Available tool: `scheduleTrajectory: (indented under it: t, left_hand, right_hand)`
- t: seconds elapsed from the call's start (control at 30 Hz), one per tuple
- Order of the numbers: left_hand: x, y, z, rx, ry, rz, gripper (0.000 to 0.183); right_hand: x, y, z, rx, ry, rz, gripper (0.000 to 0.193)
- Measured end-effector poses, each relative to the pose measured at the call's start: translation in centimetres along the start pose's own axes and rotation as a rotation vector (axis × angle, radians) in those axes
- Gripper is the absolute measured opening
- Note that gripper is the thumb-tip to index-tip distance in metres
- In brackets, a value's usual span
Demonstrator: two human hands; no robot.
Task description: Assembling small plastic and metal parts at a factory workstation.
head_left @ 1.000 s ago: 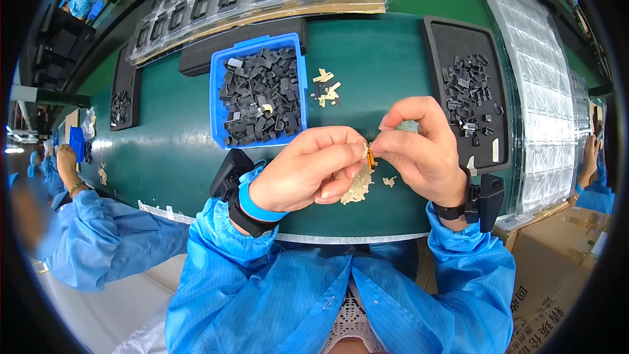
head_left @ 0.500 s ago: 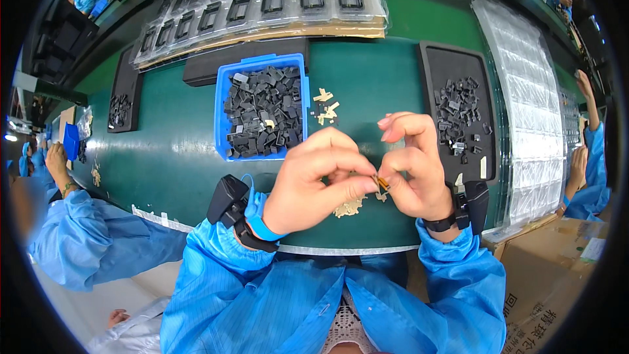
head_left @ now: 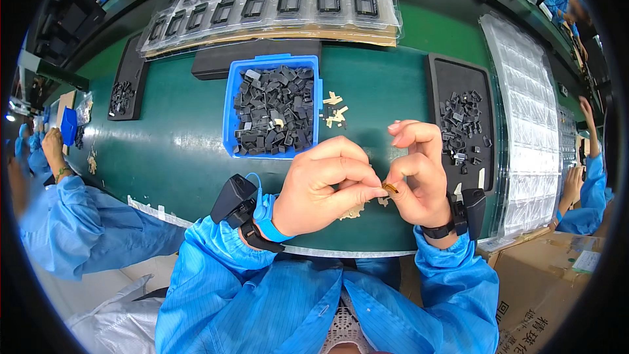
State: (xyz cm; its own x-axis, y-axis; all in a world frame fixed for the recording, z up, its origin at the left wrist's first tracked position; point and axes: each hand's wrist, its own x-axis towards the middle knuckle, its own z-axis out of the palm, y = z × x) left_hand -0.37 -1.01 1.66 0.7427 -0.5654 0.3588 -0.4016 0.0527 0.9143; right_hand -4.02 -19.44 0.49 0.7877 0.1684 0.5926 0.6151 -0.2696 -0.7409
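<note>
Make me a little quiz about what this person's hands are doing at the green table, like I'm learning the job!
1. True or false: both hands pinch one small amber piece between their fingertips.
2. What lies in the blue bin? A) small black parts B) white screws C) red caps
3. Fill in: the black tray with a few loose black parts lies to the person's ____ side.

Key:
1. True: the left hand and right hand meet at it, above the green table.
2. A
3. right
</note>
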Motion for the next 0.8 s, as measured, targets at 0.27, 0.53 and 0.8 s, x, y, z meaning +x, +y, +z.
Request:
scheduleTrajectory:
  t: [0.27,0.53,0.8]
  left_hand:
    - [0.6,0.7,-0.6,-0.129,-0.077,-0.263,0.009]
    - [-1.2,-1.0,0.1,0.581,-0.332,-0.175,0.014]
    - [0.7,0.4,-5.3,0.819,0.140,-0.076,0.015]
  right_hand:
    - [0.1,0.7,-0.7,-0.106,0.142,0.216,0.011]
    - [-0.2,0.8,-0.5,-0.121,0.194,0.343,0.011]
    - [-0.3,0.8,-0.6,-0.020,0.242,0.412,0.009]
